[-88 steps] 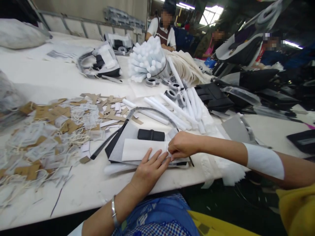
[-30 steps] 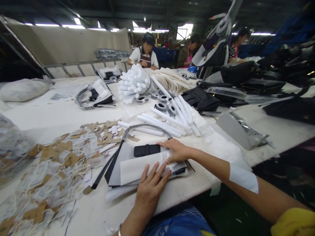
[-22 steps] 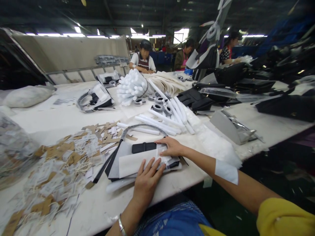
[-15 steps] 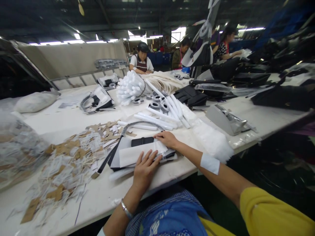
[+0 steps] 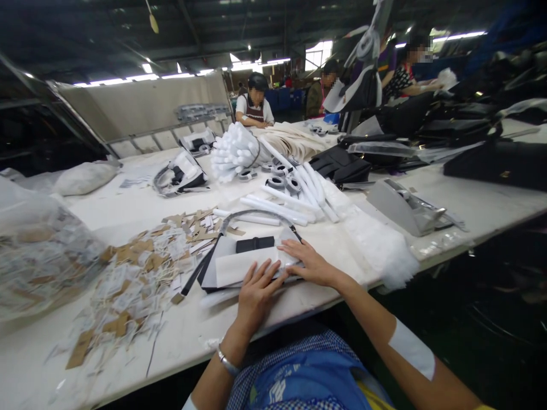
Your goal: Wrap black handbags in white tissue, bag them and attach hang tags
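A black handbag lies on the table in front of me, partly covered by white wrapping sheet. Its handle, wrapped in clear film, arches away from me, and a dark strap trails off on the left. My left hand rests on the sheet near the bag's front edge, fingers spread. Flat on the bag's right end lies my right hand, fingers apart, its thumb close to the left fingertips. What lies under both palms is hidden.
Paper tags are heaped to the left, beside a clear plastic bag of more tags. Beyond the handbag lie white tubes and grey rolls. A tape dispenser stands right. A co-worker sits across the table.
My right hand has moved from the bag's far edge toward me and right, its fingers spreading over the bag's right end. My left hand stays on the sheet. The view has shifted slightly.
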Tool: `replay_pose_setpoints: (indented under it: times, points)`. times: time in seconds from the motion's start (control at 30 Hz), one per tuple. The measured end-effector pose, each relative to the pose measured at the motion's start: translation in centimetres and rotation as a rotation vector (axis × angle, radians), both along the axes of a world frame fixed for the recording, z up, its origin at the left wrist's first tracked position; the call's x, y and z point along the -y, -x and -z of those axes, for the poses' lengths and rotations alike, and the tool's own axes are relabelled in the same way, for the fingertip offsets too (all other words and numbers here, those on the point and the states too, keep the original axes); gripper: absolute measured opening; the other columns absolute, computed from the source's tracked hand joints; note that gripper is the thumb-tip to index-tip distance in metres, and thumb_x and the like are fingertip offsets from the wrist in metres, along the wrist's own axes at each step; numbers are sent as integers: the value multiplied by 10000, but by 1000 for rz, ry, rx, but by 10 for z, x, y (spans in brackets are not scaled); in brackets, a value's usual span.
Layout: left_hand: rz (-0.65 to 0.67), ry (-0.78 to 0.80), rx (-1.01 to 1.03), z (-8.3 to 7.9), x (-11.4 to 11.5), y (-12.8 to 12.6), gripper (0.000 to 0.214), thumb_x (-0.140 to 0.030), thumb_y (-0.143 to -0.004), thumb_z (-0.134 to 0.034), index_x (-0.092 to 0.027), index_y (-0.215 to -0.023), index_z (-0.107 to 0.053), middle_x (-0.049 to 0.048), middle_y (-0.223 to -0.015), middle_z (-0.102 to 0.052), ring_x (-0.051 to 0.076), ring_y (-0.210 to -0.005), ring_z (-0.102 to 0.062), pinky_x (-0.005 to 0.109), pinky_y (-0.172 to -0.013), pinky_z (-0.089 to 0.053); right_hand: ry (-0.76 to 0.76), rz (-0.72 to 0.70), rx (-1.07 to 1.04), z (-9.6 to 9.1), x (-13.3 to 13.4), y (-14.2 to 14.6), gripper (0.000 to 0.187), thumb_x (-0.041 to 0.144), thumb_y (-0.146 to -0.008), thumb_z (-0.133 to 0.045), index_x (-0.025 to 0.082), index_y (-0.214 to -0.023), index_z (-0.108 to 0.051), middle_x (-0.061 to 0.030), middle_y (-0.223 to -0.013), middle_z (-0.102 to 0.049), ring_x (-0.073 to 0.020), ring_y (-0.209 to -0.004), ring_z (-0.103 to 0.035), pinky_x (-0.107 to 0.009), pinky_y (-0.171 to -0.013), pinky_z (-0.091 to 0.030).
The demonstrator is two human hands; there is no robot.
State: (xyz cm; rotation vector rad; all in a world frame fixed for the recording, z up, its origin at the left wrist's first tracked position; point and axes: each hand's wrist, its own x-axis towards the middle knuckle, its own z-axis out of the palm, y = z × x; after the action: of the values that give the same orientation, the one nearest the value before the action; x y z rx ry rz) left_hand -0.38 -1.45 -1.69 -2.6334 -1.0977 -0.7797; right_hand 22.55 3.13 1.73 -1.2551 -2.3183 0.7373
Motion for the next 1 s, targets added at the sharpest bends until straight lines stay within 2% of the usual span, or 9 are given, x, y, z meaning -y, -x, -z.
replay_pose_setpoints:
  times: [0.1, 0.27, 0.37, 0.5, 0.63, 0.77, 0.83, 0.9, 1.0]
  points:
    - [28, -22, 17, 2, -1, 1, 446, -160, -914, -606, -366, -1310, -596, 32, -1443, -549, 269, -1351, -488, 524, -1103, -395, -9, 47, 5, 2, -3, 5, 594, 329, -901, -597, 256, -1470, -445, -81, -1540, -416, -255, -1443, -344, -519, -1189, -176]
    - [8, -34, 33, 1, -1, 0, 436, -115, -922, -563, -354, -1283, -616, 24, -1416, -576, 260, -1340, -502, 520, -1092, -408, -190, 152, 6, 11, 3, 12, 519, 304, -902, -578, 234, -1413, -519, -85, -1468, -514, -253, -1374, -446, -509, -1165, -258]
    - [15, -20, 25, -2, 0, 0, 442, -105, -935, -527, -341, -1302, -599, 10, -1418, -574, 249, -1344, -497, 515, -1108, -398, -316, 156, 21, 15, 18, 12, 455, 305, -947, -524, 210, -1392, -541, -95, -1492, -483, -255, -1393, -419, -504, -1164, -267]
    - [44, 106, -23, -13, 1, 7, 483, -118, -959, -469, -233, -1428, -467, 39, -1465, -526, 211, -1395, -431, 480, -1167, -347, -445, 92, 82, 19, 40, 11, 527, 314, -941, -555, 221, -1453, -468, -81, -1545, -410, -272, -1450, -320, -529, -1195, -195]
    - [106, 91, -147, -29, 3, 31, 460, -126, -981, -443, -183, -1438, -446, 68, -1509, -469, 197, -1426, -381, 444, -1179, -339, -464, 100, 125, 27, 48, 14, 546, 188, -936, -535, 253, -1470, -441, -48, -1530, -438, -263, -1439, -339, -533, -1203, -173]
    - [50, 14, -338, -48, 2, 70, 516, -140, -984, -465, -202, -1488, -376, 55, -1517, -457, 238, -1454, -325, 509, -1207, -261, -446, 95, 110, 31, 45, 13, 533, 169, -946, -523, 261, -1465, -443, -31, -1528, -442, -259, -1436, -344, -532, -1210, -153]
    - [27, 2, -409, -54, 0, 86, 545, -132, -986, -451, -201, -1512, -326, 56, -1533, -433, 236, -1458, -314, 500, -1211, -254, -436, 82, 98, 30, 45, 11, 560, 159, -945, -517, 265, -1485, -411, -34, -1532, -436, -257, -1440, -341, -535, -1214, -140]
    - [10, -4, -437, -53, -3, 96, 557, -120, -985, -437, -194, -1521, -304, 65, -1544, -413, 233, -1456, -319, 475, -1200, -284, -425, 94, 80, 28, 47, 9, 609, 175, -943, -525, 267, -1520, -351, -48, -1540, -422, -260, -1443, -340, -538, -1216, -143]
    - [-23, -2, -394, -40, -5, 99, 554, -108, -977, -439, -189, -1513, -327, 74, -1533, -427, 233, -1431, -371, 452, -1168, -346, -417, 166, 30, 22, 52, 8, 669, 245, -941, -553, 258, -1553, -282, -77, -1554, -393, -280, -1452, -323, -547, -1213, -166]
